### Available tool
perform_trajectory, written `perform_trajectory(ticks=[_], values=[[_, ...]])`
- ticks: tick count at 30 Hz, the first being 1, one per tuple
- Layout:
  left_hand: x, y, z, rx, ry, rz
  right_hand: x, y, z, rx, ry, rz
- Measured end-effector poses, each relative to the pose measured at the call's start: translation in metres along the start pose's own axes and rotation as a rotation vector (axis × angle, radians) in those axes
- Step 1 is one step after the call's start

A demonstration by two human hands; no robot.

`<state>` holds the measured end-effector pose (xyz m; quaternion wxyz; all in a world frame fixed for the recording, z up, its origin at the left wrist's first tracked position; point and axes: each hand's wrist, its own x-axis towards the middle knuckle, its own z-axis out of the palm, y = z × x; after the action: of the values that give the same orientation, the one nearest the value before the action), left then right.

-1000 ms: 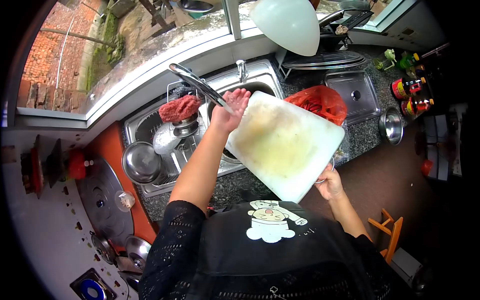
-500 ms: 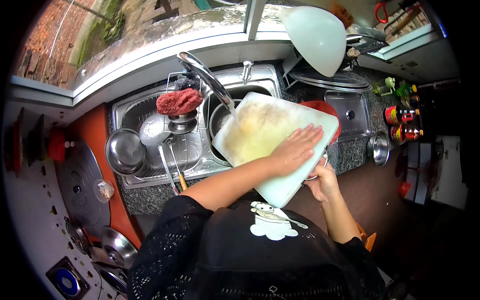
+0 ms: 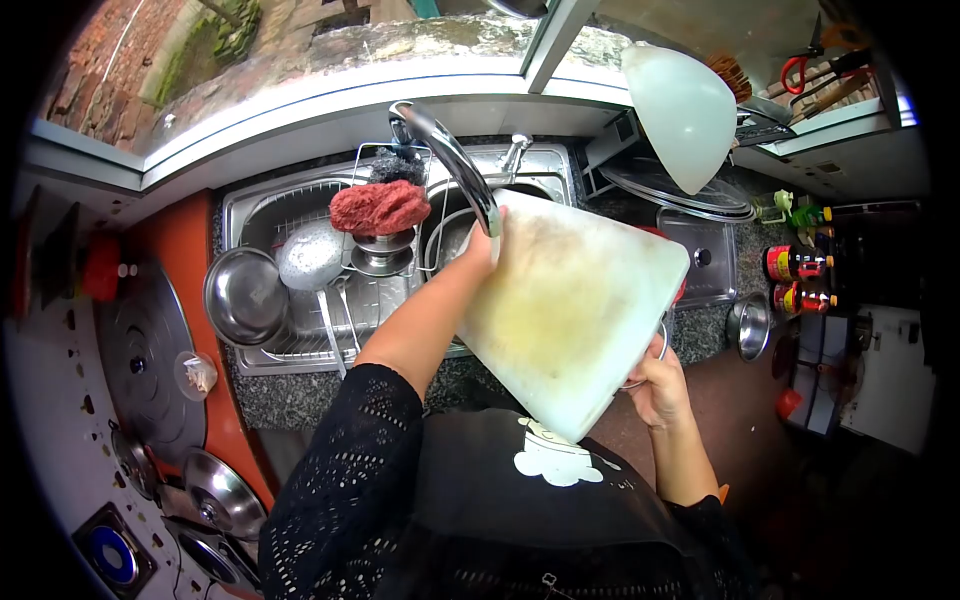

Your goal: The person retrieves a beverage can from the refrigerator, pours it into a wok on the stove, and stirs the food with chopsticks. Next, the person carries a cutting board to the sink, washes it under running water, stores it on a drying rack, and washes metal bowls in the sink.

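Note:
A white cutting board (image 3: 575, 300) with brownish-yellow stains is tilted over the right sink basin (image 3: 450, 240). My right hand (image 3: 660, 385) has its fingers wrapped round the metal handle at the board's lower right edge. Under the spout of the chrome faucet (image 3: 455, 165), my left hand (image 3: 487, 245) is at the board's upper left edge. The faucet and the board's edge hide most of its fingers. A metal pot shows partly in the basin, behind the board.
A red cloth (image 3: 380, 207) lies on a wire rack left of the faucet. A skimmer (image 3: 311, 257) and a steel bowl (image 3: 245, 297) are at the left basin. Pot lids (image 3: 680, 190), a steel tray (image 3: 700, 255) and sauce bottles (image 3: 797, 263) stand right.
My left hand went from the faucet's water onto the board's face, then back to beneath the spout. My right hand still holds the board. The view has shifted.

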<state>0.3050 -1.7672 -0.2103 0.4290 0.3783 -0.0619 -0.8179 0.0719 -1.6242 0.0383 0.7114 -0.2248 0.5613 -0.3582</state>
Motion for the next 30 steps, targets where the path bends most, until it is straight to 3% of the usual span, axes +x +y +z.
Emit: perform_trajectory(ticks=[1, 4, 6, 8, 11, 14, 15, 17, 19, 20, 22, 23, 26, 30], values=[[0.003, -0.001, 0.012, -0.006, 0.012, -0.063, -0.002, -0.002, 0.005, -0.005, 0.013, 0.003], [-0.002, -0.027, 0.055, 0.759, 0.119, 0.488, 0.0, -0.002, 0.005, -0.002, 0.007, -0.003], [-0.053, -0.026, 0.108, 0.762, -0.073, 0.613, 0.003, 0.003, -0.003, -0.009, -0.007, -0.013], [-0.087, -0.029, 0.146, 1.019, -0.184, 0.911, 0.004, 0.002, -0.004, -0.017, -0.008, -0.018], [-0.122, -0.021, 0.176, 1.282, -0.42, 0.94, 0.002, -0.002, 0.001, -0.034, -0.017, -0.006], [-0.105, -0.014, 0.151, 1.393, -0.307, 1.047, 0.003, -0.005, 0.0, -0.053, -0.067, -0.007], [-0.094, -0.01, 0.136, 1.299, -0.225, 0.928, 0.003, -0.007, 0.004, -0.064, -0.072, -0.019], [-0.038, -0.023, 0.07, 1.282, -0.054, 0.894, 0.003, -0.011, 0.009, -0.074, -0.059, -0.022], [0.0, -0.047, 0.0, 1.171, 0.147, 0.676, 0.003, -0.012, 0.014, -0.065, -0.025, -0.01], [0.003, -0.037, -0.029, 1.326, 0.054, 0.475, 0.003, -0.012, 0.014, -0.064, -0.012, -0.015], [0.04, -0.063, -0.107, 1.316, 0.236, 0.192, 0.004, -0.012, 0.013, -0.063, 0.012, -0.028], [0.071, -0.092, -0.143, 1.144, 0.501, 0.116, 0.005, -0.013, 0.011, -0.074, -0.013, -0.031], [-0.012, -0.049, -0.053, -0.141, 0.363, 0.316, 0.003, -0.009, -0.001, -0.099, -0.056, -0.023], [-0.049, -0.017, 0.012, -0.527, 0.229, 0.302, 0.005, -0.012, 0.003, -0.097, -0.033, -0.005]])
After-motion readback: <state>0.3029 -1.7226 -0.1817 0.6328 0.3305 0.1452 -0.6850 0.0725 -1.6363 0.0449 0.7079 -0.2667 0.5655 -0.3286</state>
